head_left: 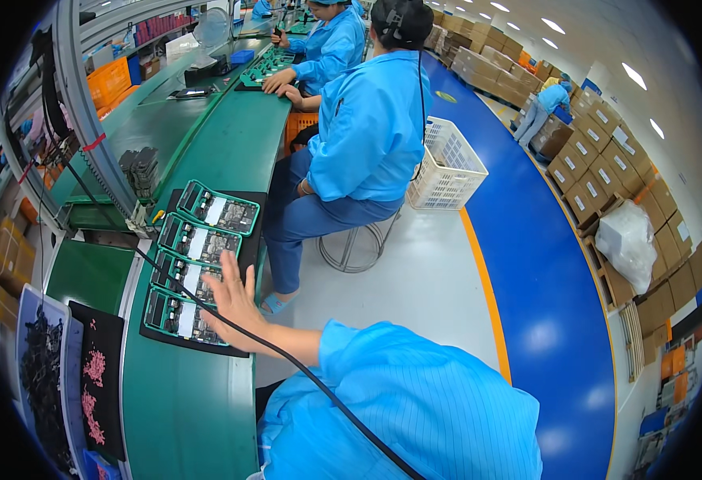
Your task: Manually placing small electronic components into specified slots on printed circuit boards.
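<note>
My right hand (pixel 237 306) reaches over the green worktop (pixel 187 392), its fingers spread and nothing visible in them. Its fingertips are over the nearer green trays of a row; whether they touch is unclear. Each green tray (pixel 220 212) carries dark electronic parts with a pale strip across the middle. Under the trays is a black mat (pixel 249 250). A black cable (pixel 287 354) runs across the view, passing in front of my wrist. My left hand is out of sight.
A co-worker in blue (pixel 375 128) sits just beyond the trays. At the near left are a bin of black parts (pixel 43 376) and a black mat with pink pieces (pixel 95 392). A metal post (pixel 91 120) rises beside the bench; a white crate (pixel 447 164) stands behind the co-worker.
</note>
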Tool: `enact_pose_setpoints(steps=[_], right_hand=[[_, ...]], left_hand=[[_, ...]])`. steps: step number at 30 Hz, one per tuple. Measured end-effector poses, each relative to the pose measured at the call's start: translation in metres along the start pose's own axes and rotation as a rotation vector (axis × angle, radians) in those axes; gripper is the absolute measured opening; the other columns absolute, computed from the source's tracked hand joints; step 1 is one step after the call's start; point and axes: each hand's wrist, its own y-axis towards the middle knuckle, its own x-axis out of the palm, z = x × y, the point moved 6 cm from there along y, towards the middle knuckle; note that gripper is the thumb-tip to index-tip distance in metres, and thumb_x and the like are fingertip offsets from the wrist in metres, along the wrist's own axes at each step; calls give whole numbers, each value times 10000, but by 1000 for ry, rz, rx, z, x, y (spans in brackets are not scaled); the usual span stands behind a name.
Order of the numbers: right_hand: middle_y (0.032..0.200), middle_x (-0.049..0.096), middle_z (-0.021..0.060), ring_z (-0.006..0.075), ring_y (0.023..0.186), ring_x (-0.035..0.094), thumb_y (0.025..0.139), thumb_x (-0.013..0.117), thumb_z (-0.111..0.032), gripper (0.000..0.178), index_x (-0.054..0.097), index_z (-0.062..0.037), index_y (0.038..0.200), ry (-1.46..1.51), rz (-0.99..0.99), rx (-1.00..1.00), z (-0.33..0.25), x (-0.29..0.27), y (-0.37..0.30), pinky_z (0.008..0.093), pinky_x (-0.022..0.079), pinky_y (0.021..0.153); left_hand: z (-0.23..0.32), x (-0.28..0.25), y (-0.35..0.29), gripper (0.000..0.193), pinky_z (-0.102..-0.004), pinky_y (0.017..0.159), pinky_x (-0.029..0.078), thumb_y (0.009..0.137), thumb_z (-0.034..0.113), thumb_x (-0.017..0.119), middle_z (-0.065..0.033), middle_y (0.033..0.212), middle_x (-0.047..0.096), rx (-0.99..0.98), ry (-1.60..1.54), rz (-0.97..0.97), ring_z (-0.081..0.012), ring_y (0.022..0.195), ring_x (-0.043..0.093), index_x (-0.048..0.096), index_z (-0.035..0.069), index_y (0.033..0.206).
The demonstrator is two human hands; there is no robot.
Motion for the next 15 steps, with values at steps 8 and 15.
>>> enact_pose_setpoints(steps=[8,15], right_hand=[[1499,144,312,448,1427,83,808,659,-192,368,528,-24,1108,223,-319,-386,-92,28,-52,710,35,1050],[1018,584,268,414,1059,536,795,639,-257,296,618,-3,645,714,-576,-723,-179,80,-88,555,410,874]], left_hand=[[11,2,2,358,-376,794,489,882,231,671,-233,925,655,54,69,16,-283,823,594,630,-107,992],[12,1,6,363,-392,761,486,887,231,671,-230,885,654,86,89,20,-290,793,590,620,-121,961]])
